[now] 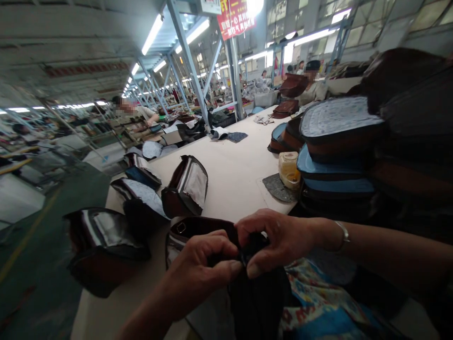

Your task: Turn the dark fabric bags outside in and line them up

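Bag, soft and floppy, light; left hand and right hand both pinch-closed on its dark top edge, best hold there.

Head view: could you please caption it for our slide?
Both hands pinch a dark bag at a long table.

Dark piece mostly hidden between pinching fingers; co-workers' faces blurred — stacked bags cut off right.

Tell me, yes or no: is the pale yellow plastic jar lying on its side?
No, the pale yellow plastic jar stands upright on a grey felt pad, beside the stacked dark bags.
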The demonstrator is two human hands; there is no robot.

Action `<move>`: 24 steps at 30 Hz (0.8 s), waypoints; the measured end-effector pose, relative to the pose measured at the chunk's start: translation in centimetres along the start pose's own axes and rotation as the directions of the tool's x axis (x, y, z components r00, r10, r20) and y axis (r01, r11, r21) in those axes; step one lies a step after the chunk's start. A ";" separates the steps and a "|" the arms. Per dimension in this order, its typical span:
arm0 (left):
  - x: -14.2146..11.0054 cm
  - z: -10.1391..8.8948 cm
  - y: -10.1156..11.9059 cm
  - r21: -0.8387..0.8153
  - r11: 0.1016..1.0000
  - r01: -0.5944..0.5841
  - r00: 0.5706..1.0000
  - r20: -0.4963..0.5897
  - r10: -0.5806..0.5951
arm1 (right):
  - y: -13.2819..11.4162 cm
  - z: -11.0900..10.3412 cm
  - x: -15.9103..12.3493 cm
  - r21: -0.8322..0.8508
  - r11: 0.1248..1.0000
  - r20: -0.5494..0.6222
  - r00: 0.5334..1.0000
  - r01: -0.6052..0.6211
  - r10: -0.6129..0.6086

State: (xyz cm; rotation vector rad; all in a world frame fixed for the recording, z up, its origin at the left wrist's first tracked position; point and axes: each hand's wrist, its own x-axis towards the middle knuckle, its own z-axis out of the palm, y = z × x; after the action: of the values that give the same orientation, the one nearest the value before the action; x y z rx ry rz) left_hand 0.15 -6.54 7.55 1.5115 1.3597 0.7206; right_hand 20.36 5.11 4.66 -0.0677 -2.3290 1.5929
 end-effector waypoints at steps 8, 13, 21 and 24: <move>0.2 0.5 -0.2 -0.008 1.000 0.013 1.000 0.007 -0.012 | 0.3 -0.1 0.0 0.138 0.990 0.038 0.999 -0.012 0.007; 0.2 0.8 -0.2 0.073 0.997 0.009 1.000 -0.018 -0.008 | 0.8 0.1 0.1 0.177 0.984 0.035 0.999 -0.035 0.029; -0.5 0.6 0.2 0.382 0.916 -0.119 0.991 -0.013 0.134 | 0.6 1.2 -0.5 0.104 0.989 -0.140 0.983 -0.102 0.116; -0.9 0.7 -0.4 0.517 0.833 -0.196 0.968 -0.035 0.250 | 0.5 2.0 -0.5 0.033 0.998 -0.235 0.969 -0.062 0.068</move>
State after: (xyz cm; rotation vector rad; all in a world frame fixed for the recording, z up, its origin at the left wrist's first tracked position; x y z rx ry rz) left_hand 0.45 -7.64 7.03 2.1090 1.5455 0.6097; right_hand 20.16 3.43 3.40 -0.3145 -2.1430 1.5507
